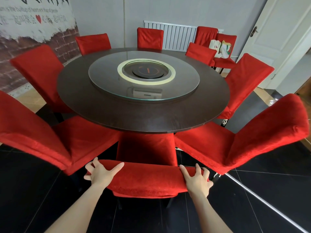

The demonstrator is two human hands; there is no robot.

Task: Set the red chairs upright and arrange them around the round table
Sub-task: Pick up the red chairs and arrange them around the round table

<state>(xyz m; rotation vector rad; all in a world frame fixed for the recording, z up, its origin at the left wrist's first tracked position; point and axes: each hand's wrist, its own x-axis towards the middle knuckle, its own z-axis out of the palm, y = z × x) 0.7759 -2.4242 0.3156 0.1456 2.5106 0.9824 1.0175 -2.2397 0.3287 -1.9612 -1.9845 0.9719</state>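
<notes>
A red chair stands upright right in front of me, its seat tucked under the near edge of the dark round table. My left hand grips the left end of its backrest top, thumb over the front. My right hand grips the right end the same way. Several more red chairs ring the table, all upright, including one at the near left and one at the near right.
A glass turntable with a cooker in its middle lies on the table. Two more red chairs with a white bag stand by the radiator. A white door is at the right. The floor is black tile.
</notes>
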